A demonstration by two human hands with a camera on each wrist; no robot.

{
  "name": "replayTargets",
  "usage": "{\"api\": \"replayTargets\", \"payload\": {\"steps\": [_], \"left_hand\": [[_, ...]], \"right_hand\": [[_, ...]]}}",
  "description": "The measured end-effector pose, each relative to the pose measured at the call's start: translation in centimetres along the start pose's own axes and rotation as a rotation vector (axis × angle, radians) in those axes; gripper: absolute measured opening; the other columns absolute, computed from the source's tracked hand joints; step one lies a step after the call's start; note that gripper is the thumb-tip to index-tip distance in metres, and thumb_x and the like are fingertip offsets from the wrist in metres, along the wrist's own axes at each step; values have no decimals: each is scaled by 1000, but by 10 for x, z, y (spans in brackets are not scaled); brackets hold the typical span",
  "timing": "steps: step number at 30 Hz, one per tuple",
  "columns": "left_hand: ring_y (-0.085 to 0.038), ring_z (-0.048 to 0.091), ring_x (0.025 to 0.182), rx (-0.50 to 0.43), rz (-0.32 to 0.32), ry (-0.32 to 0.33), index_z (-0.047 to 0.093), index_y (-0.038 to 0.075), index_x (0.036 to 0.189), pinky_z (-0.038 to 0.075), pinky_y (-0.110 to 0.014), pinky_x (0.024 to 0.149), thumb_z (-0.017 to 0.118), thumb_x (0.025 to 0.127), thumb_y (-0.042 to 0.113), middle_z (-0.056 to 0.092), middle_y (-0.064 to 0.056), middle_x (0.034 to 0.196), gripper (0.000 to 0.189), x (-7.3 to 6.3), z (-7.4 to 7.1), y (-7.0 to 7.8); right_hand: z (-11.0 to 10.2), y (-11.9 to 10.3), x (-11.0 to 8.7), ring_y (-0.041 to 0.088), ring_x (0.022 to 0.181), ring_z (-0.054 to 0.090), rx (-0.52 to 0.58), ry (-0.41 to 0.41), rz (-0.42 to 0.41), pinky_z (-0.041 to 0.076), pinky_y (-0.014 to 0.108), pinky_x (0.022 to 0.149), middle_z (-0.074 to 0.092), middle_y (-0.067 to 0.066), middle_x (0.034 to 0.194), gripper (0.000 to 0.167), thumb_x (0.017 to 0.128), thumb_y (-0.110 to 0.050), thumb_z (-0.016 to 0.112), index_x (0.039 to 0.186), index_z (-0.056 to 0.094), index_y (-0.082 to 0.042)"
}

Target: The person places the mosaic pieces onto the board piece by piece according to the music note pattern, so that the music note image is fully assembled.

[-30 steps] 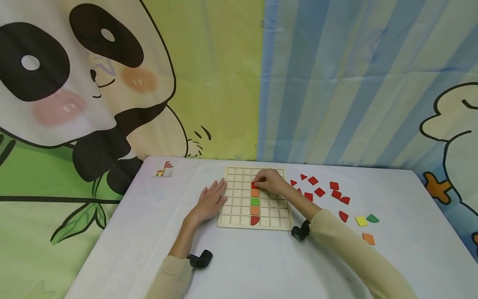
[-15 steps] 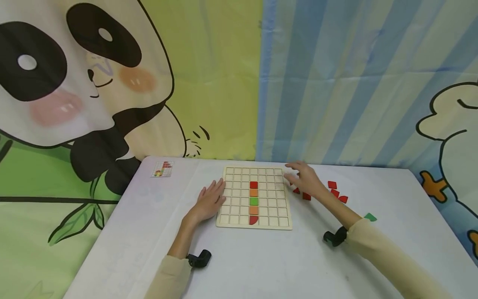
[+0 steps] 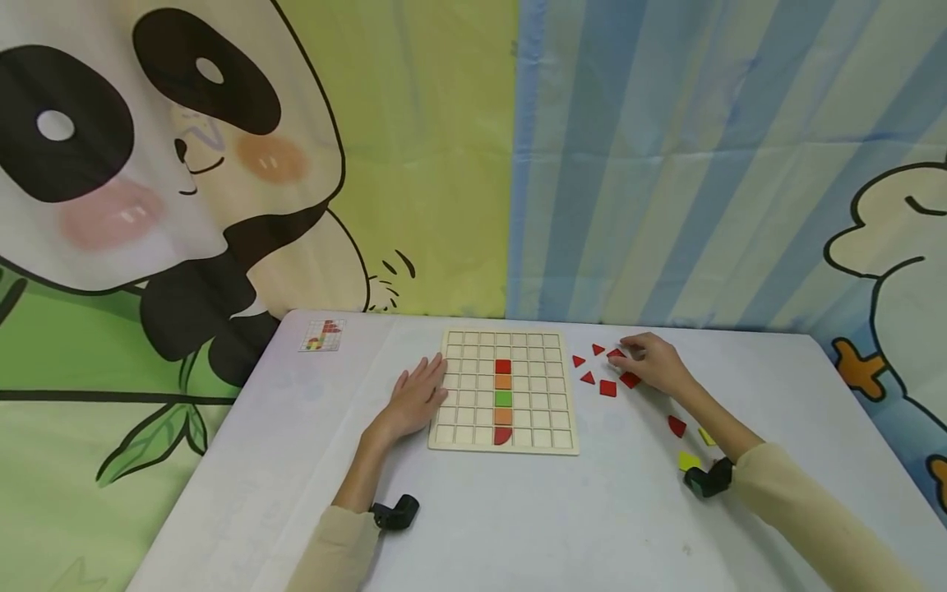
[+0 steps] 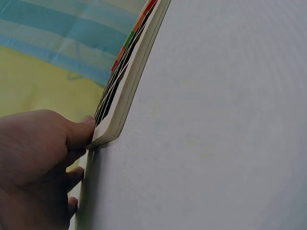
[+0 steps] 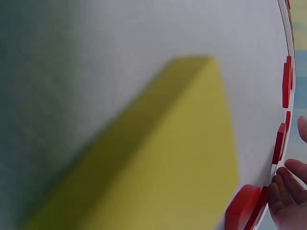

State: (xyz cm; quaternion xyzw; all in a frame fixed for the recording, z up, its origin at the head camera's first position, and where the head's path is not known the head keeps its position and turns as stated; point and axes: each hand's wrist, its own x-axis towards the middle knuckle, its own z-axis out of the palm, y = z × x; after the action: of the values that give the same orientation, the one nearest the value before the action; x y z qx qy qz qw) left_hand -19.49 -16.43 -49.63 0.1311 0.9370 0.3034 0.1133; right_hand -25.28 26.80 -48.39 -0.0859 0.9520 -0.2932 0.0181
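A pale wooden grid board [image 3: 469,407] lies on the white table. One column holds a red square [image 3: 503,366], an orange square, a green square [image 3: 503,399], another orange square and a red quarter-round [image 3: 502,436]. My left hand [image 3: 419,399] rests against the board's left edge, fingers extended; the left wrist view shows its thumb at the board's corner [image 4: 108,132]. Right of the board, my right hand [image 3: 657,366] is over the loose red tiles, thumb and fingers parted around a red square tile [image 3: 616,353]. Another red square [image 3: 630,380] lies partly under that hand.
Several red triangles [image 3: 588,378] and a red square [image 3: 608,388] lie beside the board. A red quarter-round [image 3: 676,425] and yellow tiles [image 3: 689,461] sit near the right forearm. A small printed pattern card [image 3: 321,335] lies at the far left.
My right hand has left the red square on the board's column and moved right, to the loose red tiles. The left hand has stayed at the board's edge.
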Motion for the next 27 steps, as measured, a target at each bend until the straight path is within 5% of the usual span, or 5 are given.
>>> {"api": "replayTargets", "payload": {"steps": [17, 27], "left_hand": [[-34, 7, 162, 6, -12, -5, 24, 4, 164, 0, -59, 129, 45, 111, 24, 17, -12, 173, 61, 3, 2, -2], [-36, 7, 162, 5, -3, -4, 24, 3, 164, 1, -60, 128, 45, 110, 23, 17, -13, 173, 61, 4, 2, -2]], "right_hand": [[3, -3, 2, 40, 98, 59, -56, 18, -27, 59, 52, 87, 63, 31, 116, 35, 91, -13, 77, 113, 69, 13], [9, -18, 5, 32, 95, 67, 142, -4, -60, 54, 16, 74, 70, 25, 114, 37, 95, -12, 73, 124, 67, 9]]}}
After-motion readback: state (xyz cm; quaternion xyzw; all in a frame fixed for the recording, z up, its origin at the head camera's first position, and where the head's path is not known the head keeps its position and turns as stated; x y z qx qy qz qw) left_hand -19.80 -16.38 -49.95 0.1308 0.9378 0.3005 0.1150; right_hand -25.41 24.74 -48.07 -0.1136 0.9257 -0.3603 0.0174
